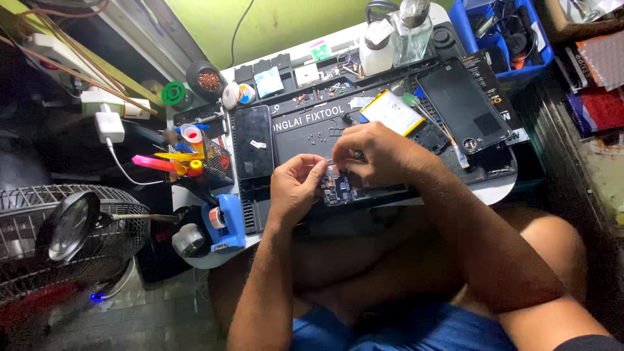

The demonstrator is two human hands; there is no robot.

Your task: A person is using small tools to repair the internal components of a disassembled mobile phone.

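- Left hand at near edge of black mat, fingers curled in, thumb + forefinger tips pinched close by left end of opened phone; whether sth tiny sits betw. them, can't tell.
- Right hand comes over phone from the right, fingers bent down, tips bunched above the exposed board; they hide what's under, so can't tell if it grips anything.
- Phone lies flat, lengthwise along mat's near edge, back off, dark board + chips showing betw. the two hands; right part hidden by right wrist.
- Left of hands: black screen panel upright-lying on mat, w/ small white sticker on it.
- Behind right hand: flat battery, white/yellow face, touching mat's far part.
- Far right: second phone, dark, tilted diagonal, camera ring near its lower end; well apart from hands.
- Far edge: clear glass bottle beside white bottle.
- Left rim of table: wire cup w/ pink, yellow, orange tools sticking out; blue holder near corner.
- Off table, lower left: magnifier on a stalk, over a wire fan guard.
- Upper left: white charger, cable hanging.
- Top right: blue bin w/ cables.
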